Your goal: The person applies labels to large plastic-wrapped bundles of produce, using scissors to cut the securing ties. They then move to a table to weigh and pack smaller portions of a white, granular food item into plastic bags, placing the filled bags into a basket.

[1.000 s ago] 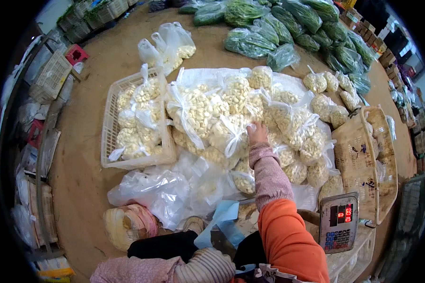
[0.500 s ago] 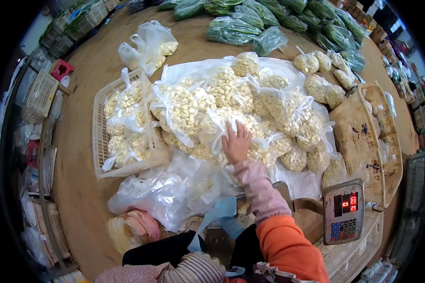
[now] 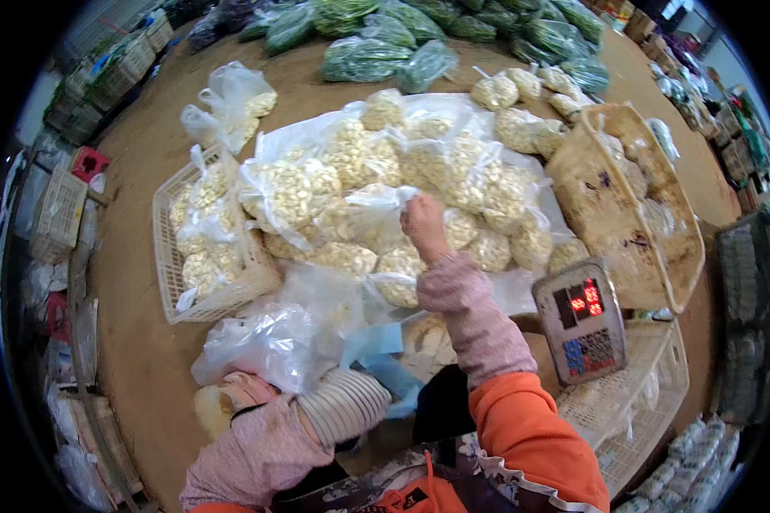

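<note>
My right hand is closed on the gathered white top of a clear plastic bag, which is pulled upward. The bag sits in a pile of bulging, knotted bags of small cream-coloured pieces that look like peeled garlic cloves, spread over a white sheet. Low in the picture, my left forearm reaches inward in a pink sleeve with a striped cuff. The fingers of my left hand do not show clearly; they are near a light blue strip.
At left stands a white plastic crate of filled bags. Loose clear plastic lies in front. A digital scale display with red digits stands at right, before a tilted yellowish crate. Bagged green vegetables lie at the back.
My right hand has gone from lying spread on the bags to gripping a bag top and lifting it. My left forearm has come further into view. The scale's display has changed.
</note>
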Action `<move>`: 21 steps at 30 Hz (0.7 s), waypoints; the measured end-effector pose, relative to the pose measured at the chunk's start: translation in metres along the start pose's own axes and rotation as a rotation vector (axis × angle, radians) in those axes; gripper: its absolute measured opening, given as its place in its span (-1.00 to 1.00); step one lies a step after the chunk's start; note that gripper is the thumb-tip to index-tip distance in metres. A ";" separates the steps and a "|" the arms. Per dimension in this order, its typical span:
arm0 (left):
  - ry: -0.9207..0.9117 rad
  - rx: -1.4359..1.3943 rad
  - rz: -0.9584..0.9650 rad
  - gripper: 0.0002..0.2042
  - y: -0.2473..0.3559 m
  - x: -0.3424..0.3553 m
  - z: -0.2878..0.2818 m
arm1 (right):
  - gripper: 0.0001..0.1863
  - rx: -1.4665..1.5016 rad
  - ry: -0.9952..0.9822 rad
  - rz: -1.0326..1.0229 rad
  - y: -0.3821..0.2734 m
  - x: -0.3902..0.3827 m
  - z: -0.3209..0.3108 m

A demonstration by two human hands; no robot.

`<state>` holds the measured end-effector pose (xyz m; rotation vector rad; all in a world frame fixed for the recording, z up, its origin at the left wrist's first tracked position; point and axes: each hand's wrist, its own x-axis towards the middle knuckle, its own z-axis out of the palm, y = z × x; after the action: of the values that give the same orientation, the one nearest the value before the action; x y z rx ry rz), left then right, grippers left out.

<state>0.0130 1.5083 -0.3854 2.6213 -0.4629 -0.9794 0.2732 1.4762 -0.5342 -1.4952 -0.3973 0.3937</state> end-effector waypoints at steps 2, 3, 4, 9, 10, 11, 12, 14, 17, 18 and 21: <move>0.033 -0.016 -0.005 -0.79 -0.008 0.012 0.009 | -0.62 0.252 0.033 -0.170 -0.098 -0.056 -0.044; 0.003 -0.114 -0.020 -0.78 -0.009 0.015 0.000 | -0.64 0.288 0.076 -0.219 -0.132 -0.081 -0.077; -0.027 -0.213 -0.029 -0.77 -0.011 0.020 -0.009 | -0.67 0.368 0.124 -0.315 -0.167 -0.105 -0.112; 0.471 -0.139 0.061 -0.79 -0.057 0.034 -0.005 | -0.74 0.101 0.440 -0.473 -0.317 -0.268 -0.270; 0.457 -0.501 0.010 -0.78 -0.059 0.031 -0.013 | -0.74 0.136 0.460 -0.465 -0.325 -0.295 -0.295; 0.436 -0.859 -0.035 -0.77 -0.060 0.032 -0.023 | -0.74 0.163 0.495 -0.454 -0.334 -0.324 -0.323; 0.444 -0.980 -0.119 -0.74 -0.058 0.036 -0.034 | -0.72 0.019 0.737 -0.460 -0.329 -0.338 -0.311; 0.557 -1.142 -0.157 -0.74 -0.059 0.035 -0.048 | -0.72 -0.310 0.816 -0.202 -0.316 -0.375 -0.351; 0.636 -1.246 -0.175 -0.72 -0.058 0.031 -0.061 | -0.77 -0.524 0.917 0.047 -0.275 -0.416 -0.395; 0.662 -1.226 -0.159 -0.72 -0.060 0.029 -0.062 | -0.77 -0.684 0.886 0.214 -0.267 -0.421 -0.394; 0.690 -1.125 -0.118 -0.74 -0.056 0.021 -0.074 | -0.74 -1.032 0.677 0.197 -0.221 -0.407 -0.359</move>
<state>0.0886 1.5624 -0.3660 1.7378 0.3428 -0.1580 0.0935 0.9563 -0.3311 -2.5540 0.1421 -0.2440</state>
